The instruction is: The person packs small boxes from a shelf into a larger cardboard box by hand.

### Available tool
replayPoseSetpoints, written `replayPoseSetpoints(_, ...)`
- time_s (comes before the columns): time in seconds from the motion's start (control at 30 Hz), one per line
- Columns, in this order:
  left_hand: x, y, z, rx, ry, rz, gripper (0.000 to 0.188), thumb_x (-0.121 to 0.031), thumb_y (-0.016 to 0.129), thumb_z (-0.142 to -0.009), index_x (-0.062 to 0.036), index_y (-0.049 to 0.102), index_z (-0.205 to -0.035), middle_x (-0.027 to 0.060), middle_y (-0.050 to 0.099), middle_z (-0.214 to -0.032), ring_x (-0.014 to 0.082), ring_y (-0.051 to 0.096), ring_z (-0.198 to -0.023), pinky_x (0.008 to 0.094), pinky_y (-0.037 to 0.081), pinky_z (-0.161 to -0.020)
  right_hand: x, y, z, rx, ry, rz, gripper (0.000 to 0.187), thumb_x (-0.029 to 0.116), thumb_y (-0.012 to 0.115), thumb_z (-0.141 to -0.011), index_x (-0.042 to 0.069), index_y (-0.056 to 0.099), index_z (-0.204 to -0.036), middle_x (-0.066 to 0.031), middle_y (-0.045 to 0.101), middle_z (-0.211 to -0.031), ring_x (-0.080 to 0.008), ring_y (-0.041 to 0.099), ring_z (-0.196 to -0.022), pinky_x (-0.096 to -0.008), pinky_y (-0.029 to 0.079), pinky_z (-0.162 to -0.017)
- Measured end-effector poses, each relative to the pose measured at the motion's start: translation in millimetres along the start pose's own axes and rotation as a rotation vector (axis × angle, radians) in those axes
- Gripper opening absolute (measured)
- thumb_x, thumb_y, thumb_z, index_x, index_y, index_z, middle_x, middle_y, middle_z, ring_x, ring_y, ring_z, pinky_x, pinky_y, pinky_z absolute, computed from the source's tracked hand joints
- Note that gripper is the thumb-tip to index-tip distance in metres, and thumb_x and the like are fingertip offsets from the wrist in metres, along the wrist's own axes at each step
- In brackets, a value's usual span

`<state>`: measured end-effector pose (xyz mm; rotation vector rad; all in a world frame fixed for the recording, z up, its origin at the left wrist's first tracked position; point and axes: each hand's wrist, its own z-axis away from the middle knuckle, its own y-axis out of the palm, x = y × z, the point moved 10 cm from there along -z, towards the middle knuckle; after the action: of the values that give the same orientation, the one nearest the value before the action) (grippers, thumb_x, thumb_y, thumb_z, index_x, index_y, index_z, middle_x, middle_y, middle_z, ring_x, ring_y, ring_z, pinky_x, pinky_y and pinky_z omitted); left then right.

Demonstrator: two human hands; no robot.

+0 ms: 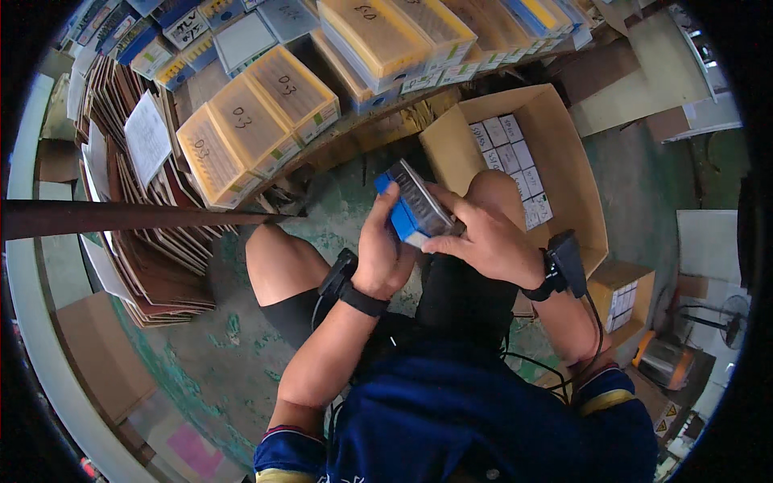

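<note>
A plastic case [412,208] with a blue base and a clear, dark-looking lid is held tilted above my knees. My left hand [381,253] grips its left side, the thumb lying on the blue part. On the other side, my right hand [485,240] has its fingers and thumb closed around the case's right end. What is inside the case cannot be made out. Just beyond my right knee stands an open cardboard box [573,191], with several small white boxes [515,161] packed in rows inside.
Orange-lidded plastic cases [250,117] line the shelf edge ahead, with blue cases [181,36] behind. Folded cardboard sheets [153,249] stand upright at the left, near a dark metal bar [121,219]. A smaller cardboard box [616,282] and an orange-and-grey cylinder [663,361] are at the right.
</note>
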<state>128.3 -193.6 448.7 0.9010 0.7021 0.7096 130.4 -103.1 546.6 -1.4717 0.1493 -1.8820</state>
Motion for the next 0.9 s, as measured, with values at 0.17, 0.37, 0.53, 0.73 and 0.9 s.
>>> replayPoseSetpoints(0.17,-19,9,9,0.151,-0.029,-0.161,0.057,-0.027,0.064,-0.097,-0.0059,0.039,-0.144,0.0109,0.056,-0.134,0.0272,0.058,-0.124,0.0443,0.045,-0.109,3,-2,-5,-0.102,-0.191,0.025,0.081,0.024,0.083,-0.084,-0.004,0.041,-0.148,-0.0244,0.062,-0.126,-0.0287,0.066,-0.107,-0.0374,0.053,-0.089)
replayPoseSetpoints(0.37,-31,4,20,0.209,0.043,-0.263,0.073,-0.017,0.074,-0.090,-0.0055,0.034,-0.150,0.0112,0.052,-0.140,0.0264,0.053,-0.130,0.0437,0.042,-0.112,20,-2,1,-0.114,-0.308,0.039,0.086,0.029,0.082,-0.085,-0.002,0.036,-0.151,-0.0230,0.054,-0.134,-0.0348,0.056,-0.121,-0.0408,0.045,-0.102)
replayPoseSetpoints(0.53,-42,10,21,0.212,0.144,-0.363,0.095,-0.012,0.086,-0.075,-0.0063,0.032,-0.154,0.0084,0.054,-0.140,0.0250,0.052,-0.131,0.0412,0.039,-0.114,24,1,5,-0.171,-0.299,-0.003,0.074,0.030,0.072,-0.093,-0.003,0.038,-0.150,-0.0210,0.055,-0.123,-0.0327,0.055,-0.111,-0.0399,0.045,-0.096)
replayPoseSetpoints(0.73,-39,15,24,0.249,0.155,-0.215,0.106,-0.010,0.089,-0.068,-0.0068,0.030,-0.156,0.0083,0.053,-0.143,0.0255,0.051,-0.133,0.0408,0.037,-0.115,27,1,4,-0.150,-0.316,0.047,0.070,0.031,0.068,-0.096,-0.004,0.039,-0.149,-0.0200,0.053,-0.120,-0.0305,0.054,-0.106,-0.0383,0.044,-0.092)
replayPoseSetpoints(0.9,-35,-2,17,0.237,0.128,-0.179,0.107,-0.005,0.086,-0.065,-0.0066,0.030,-0.156,0.0093,0.052,-0.144,0.0275,0.050,-0.134,0.0419,0.036,-0.116,16,4,3,-0.202,-0.384,0.002,0.073,0.038,0.069,-0.095,-0.002,0.041,-0.149,-0.0233,0.054,-0.114,-0.0365,0.054,-0.102,-0.0420,0.046,-0.089)
